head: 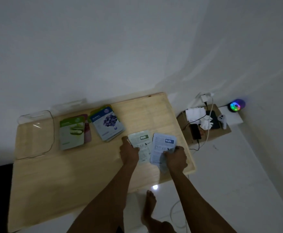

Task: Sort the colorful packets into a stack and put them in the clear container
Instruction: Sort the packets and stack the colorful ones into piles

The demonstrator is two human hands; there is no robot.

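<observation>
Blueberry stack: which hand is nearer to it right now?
Left. The left hand grips a green packet just beside the blueberry stack; the right hand holds a blue packet farther right.

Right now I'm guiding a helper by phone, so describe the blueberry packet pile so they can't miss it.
Start at the wooden table and look along its far edge by the wall, where the clear container sits at the left end. Two piles lie to its right; the blueberry packet pile is the second, tilted. Its top shows dark berries under a blue band, unlike the green packet pile beside it.
</observation>
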